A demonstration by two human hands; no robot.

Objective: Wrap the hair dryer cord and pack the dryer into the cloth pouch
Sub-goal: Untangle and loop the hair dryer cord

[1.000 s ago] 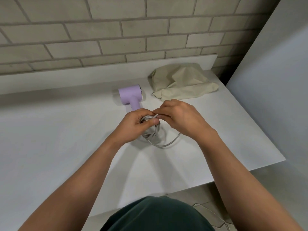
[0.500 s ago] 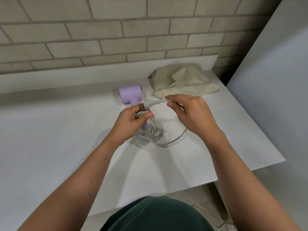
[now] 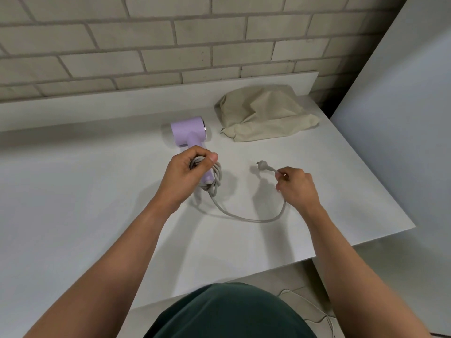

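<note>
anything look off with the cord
Nothing damaged or spilled. The cord is only part wrapped: a loose tail trails between the left hand and the right hand, which pinches it behind the plug.

The hair dryer (image 3: pixel 189 131) lies on the table (image 3: pixel 73 203), left of the pouch (image 3: pixel 266 115).

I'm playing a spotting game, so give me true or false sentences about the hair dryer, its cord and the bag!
1. The left hand grips coiled cord against the purple hair dryer's handle. True.
2. The hair dryer is inside the cloth pouch. False: it lies on the white table, beside the pouch.
3. The right hand pinches the cord just behind the plug. True.
4. All the cord is wound up. False: a loose stretch curves across the table between the hands.
</note>
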